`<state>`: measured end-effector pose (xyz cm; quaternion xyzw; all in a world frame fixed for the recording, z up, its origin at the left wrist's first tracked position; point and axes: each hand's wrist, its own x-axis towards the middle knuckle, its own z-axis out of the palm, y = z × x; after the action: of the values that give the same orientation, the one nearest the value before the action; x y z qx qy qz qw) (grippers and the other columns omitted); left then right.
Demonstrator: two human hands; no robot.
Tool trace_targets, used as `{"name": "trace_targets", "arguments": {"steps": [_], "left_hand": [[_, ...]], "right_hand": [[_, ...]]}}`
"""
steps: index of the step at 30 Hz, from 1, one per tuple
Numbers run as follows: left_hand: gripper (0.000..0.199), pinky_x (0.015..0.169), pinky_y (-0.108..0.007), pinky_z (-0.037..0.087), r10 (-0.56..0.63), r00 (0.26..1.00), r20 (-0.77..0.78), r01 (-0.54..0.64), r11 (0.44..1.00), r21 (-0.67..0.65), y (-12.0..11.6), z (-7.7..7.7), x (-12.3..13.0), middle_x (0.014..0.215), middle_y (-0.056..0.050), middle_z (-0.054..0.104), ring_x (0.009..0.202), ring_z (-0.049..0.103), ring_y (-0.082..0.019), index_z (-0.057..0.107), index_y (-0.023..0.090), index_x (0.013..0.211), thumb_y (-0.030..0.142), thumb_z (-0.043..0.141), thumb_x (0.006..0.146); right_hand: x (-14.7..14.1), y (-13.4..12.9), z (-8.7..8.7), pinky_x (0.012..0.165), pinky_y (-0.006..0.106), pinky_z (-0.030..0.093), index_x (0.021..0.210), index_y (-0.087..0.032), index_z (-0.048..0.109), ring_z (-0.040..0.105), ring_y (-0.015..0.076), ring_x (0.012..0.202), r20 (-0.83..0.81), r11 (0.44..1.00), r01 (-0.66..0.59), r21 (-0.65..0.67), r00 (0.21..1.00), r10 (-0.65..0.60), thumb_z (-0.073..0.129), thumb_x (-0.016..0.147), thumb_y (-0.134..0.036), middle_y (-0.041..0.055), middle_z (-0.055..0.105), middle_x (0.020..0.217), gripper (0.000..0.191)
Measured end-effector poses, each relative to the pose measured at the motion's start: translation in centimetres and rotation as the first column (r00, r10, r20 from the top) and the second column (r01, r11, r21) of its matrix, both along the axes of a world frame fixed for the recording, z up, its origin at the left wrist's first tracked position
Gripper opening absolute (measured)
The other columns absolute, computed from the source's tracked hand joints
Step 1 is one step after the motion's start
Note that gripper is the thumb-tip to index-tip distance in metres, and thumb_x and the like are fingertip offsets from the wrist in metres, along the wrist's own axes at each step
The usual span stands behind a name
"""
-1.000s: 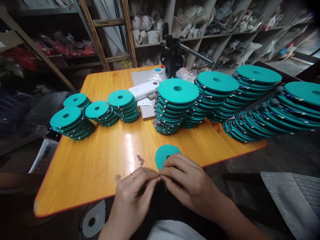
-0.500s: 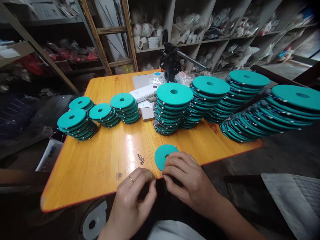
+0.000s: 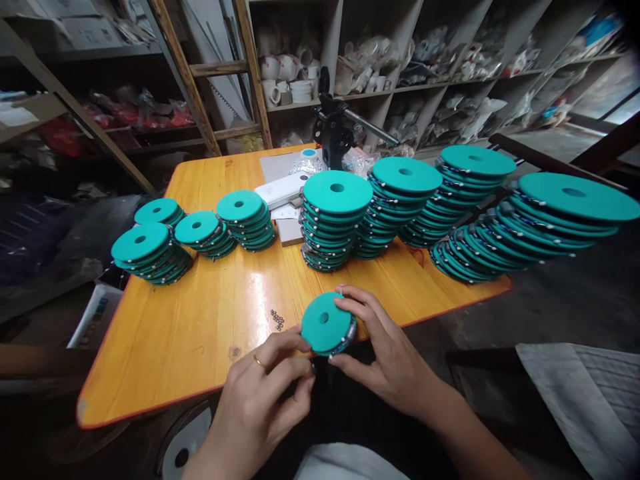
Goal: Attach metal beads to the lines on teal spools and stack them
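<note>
A teal foam line spool [image 3: 320, 323] with a centre hole is tilted up at the table's near edge, with dark line and white-headed pins around its rim. My right hand [image 3: 383, 353] grips it from the right, fingers on the far rim and thumb at the near rim. On the left, my left hand [image 3: 273, 387], with a ring on one finger, touches the spool's edge with a fingertip. Its thumb and another finger are pinched together below; what they hold is too small to make out. A little cluster of dark rings [image 3: 277, 320] lies left of the spool.
Tall stacks of teal spools [image 3: 337, 190] stand behind and to the right, with shorter stacks [image 3: 240, 207] at left. A white case [image 3: 281, 191] and a black clamp-like device [image 3: 333, 137] sit at the back of the wooden table [image 3: 165, 347]. Shelves and a ladder stand beyond.
My right hand has opened from a pinch over the spool to a grip around its rim, and the spool is now tilted up. My left hand has come to the spool's left edge.
</note>
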<state>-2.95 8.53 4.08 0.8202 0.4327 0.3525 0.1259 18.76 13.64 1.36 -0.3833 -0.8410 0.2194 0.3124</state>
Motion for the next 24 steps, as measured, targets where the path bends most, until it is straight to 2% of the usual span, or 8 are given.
{"name": "trace_targets", "arguments": {"steps": [4,6,9,13,16,18,21,24], "left_hand": [[0.019,0.066,-0.021,0.052,-0.063,0.997,0.038,0.064,0.998,-0.029,-0.2,1.1,-0.6,0.101,-0.006,0.057,0.076,0.066,-0.010,0.054,0.019,0.095,0.001,0.052,0.088],[0.021,0.066,-0.020,0.051,-0.047,0.995,0.090,0.050,0.998,-0.034,-0.2,1.4,-0.8,0.097,-0.005,0.056,0.078,0.064,-0.010,0.053,0.018,0.096,-0.001,0.051,0.087],[0.023,0.069,-0.021,0.051,-0.025,0.975,0.219,0.035,0.999,-0.041,-0.5,1.5,-1.0,0.083,-0.002,0.056,0.085,0.060,-0.013,0.053,0.019,0.094,-0.002,0.050,0.086],[0.020,0.071,-0.024,0.051,0.088,0.951,0.296,-0.066,0.994,-0.083,-1.5,1.2,-0.7,0.083,-0.002,0.052,0.083,0.056,-0.014,0.056,0.020,0.090,0.000,0.053,0.085],[0.017,0.086,-0.031,0.052,0.200,0.922,0.333,-0.158,0.976,-0.148,-2.5,0.9,-0.4,0.095,-0.004,0.052,0.102,0.059,-0.019,0.057,0.022,0.087,0.005,0.056,0.084],[0.016,0.087,-0.031,0.054,0.236,0.911,0.339,-0.168,0.961,-0.220,-3.3,0.6,-0.2,0.099,-0.004,0.054,0.106,0.062,-0.020,0.057,0.022,0.084,0.006,0.055,0.084],[0.016,0.075,-0.024,0.056,0.250,0.917,0.311,-0.172,0.950,-0.259,-4.7,-0.3,0.0,0.090,-0.002,0.058,0.091,0.067,-0.017,0.056,0.022,0.081,0.006,0.056,0.083],[0.016,0.069,-0.021,0.054,0.285,0.912,0.296,-0.199,0.936,-0.290,-6.6,-2.0,0.4,0.081,0.000,0.057,0.078,0.065,-0.014,0.055,0.022,0.078,0.006,0.056,0.082]], "right_hand": [[-1.1,-0.6,1.2,0.114,0.042,0.036,0.146,-0.024,0.027,0.033,0.0219,0.140,-0.093,0.989,-0.117,-0.095,0.990,0.108,0.059,0.089,-0.030,0.0121,0.030,0.149,0.066],[-1.6,-0.8,1.9,0.117,0.039,0.032,0.146,-0.026,0.026,0.030,0.0197,0.143,-0.109,0.971,-0.193,-0.139,0.978,0.179,0.062,0.086,-0.027,0.0093,0.029,0.152,0.070],[-2.1,-1.2,2.7,0.118,0.035,0.031,0.147,-0.029,0.025,0.029,0.0177,0.144,-0.134,0.938,-0.279,-0.204,0.958,0.256,0.071,0.081,-0.035,0.0073,0.030,0.153,0.081],[-2.6,-2.4,3.2,0.113,0.031,0.038,0.144,-0.028,0.034,0.041,0.0192,0.137,-0.238,0.887,-0.343,-0.310,0.931,0.277,0.079,0.074,-0.041,0.0084,0.040,0.145,0.084],[-2.9,-4.0,2.6,0.109,0.034,0.044,0.141,-0.029,0.037,0.049,0.0211,0.129,-0.367,0.800,-0.374,-0.469,0.907,0.208,0.085,0.067,-0.034,0.0078,0.046,0.140,0.088],[-3.0,-5.2,1.5,0.108,0.037,0.045,0.139,-0.030,0.037,0.052,0.0216,0.126,-0.425,0.730,-0.374,-0.572,0.896,0.126,0.086,0.065,-0.026,0.0083,0.048,0.138,0.089],[-3.3,-7.2,-0.9,0.104,0.040,0.048,0.132,-0.025,0.041,0.054,0.0234,0.123,-0.514,0.636,-0.434,-0.638,0.855,0.068,0.082,0.067,-0.024,0.0126,0.046,0.137,0.077],[-3.1,-8.5,-2.7,0.091,0.033,0.055,0.120,-0.023,0.044,0.061,0.0215,0.113,-0.580,0.510,-0.518,-0.687,0.813,0.045,0.079,0.065,-0.022,0.0120,0.045,0.132,0.065]]}}
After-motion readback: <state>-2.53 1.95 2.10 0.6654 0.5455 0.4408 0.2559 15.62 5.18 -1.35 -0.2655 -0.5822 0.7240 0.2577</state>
